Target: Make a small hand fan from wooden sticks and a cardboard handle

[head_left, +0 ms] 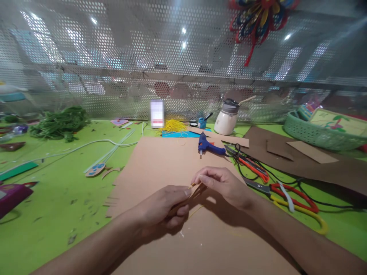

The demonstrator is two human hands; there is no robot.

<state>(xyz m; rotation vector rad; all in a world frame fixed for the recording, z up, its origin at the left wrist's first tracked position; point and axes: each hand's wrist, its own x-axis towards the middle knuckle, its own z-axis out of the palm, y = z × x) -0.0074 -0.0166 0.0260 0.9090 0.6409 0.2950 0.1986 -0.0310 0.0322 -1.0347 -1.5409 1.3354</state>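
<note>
Above a large sheet of tan cardboard (pixel 160 164), my two hands meet at a small piece of brown cardboard (pixel 197 189). My left hand (pixel 168 204) pinches its left side between thumb and curled fingers. At the upper right edge of the piece, the fingertips of my right hand (pixel 225 187) are closed on it. A thin yellow strand shows at the piece, near my left thumb; how it is fixed there is too small to tell. Another yellow strand (pixel 197 210) trails below my hands. Beyond my right hand lies a blue glue gun (pixel 210 146).
Scissors with red and yellow handles (pixel 295 198), an orange cutter (pixel 255 168) and black cord lie at right. Behind are a yellow strand heap (pixel 175 126), a white jug (pixel 226 121) and a green basket (pixel 321 131). Green strands (pixel 60 122) lie at left.
</note>
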